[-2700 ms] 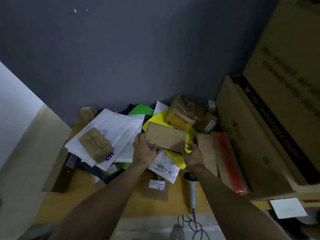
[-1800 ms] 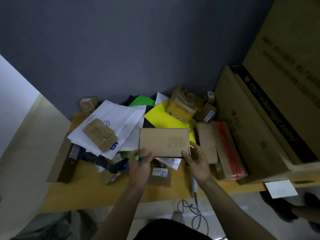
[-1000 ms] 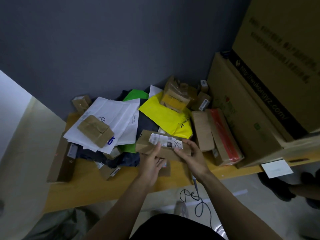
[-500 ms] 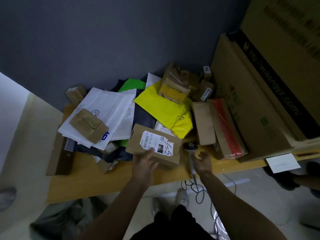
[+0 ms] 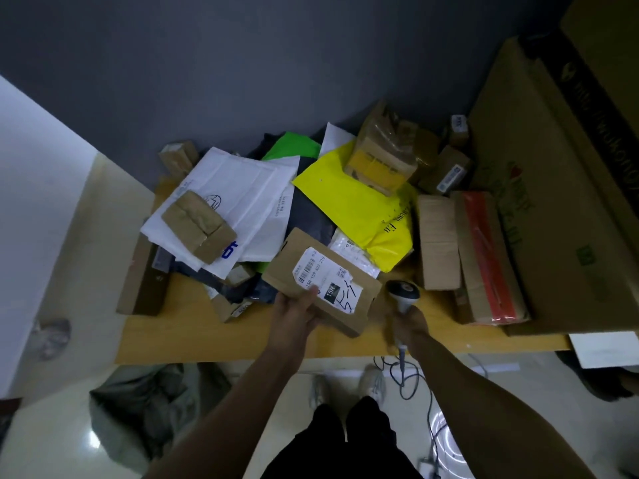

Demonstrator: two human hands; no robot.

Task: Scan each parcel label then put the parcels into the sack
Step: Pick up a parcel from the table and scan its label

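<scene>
While left grip point(image 5: 296, 314) holds the parcel point(image 5: 294, 262) label-up, long axis diagonal, right grip point(image 5: 410, 327) clutches scanner point(image 5: 403, 292).

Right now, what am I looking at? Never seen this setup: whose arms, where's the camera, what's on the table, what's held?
No machine here: the grips are a person's two bare hands. One wide-angle camera worn on the head looks forward and down, so the arms enter from the bottom. The wooden table holds a pile of parcels: white mailers, a yellow mailer, small brown boxes, with large cartons at the right. The left grip holds a brown cardboard parcel, its white label facing up. The right grip holds a corded barcode scanner, head beside the parcel. A crumpled grey bag on the floor by the table may be the sack.
</scene>
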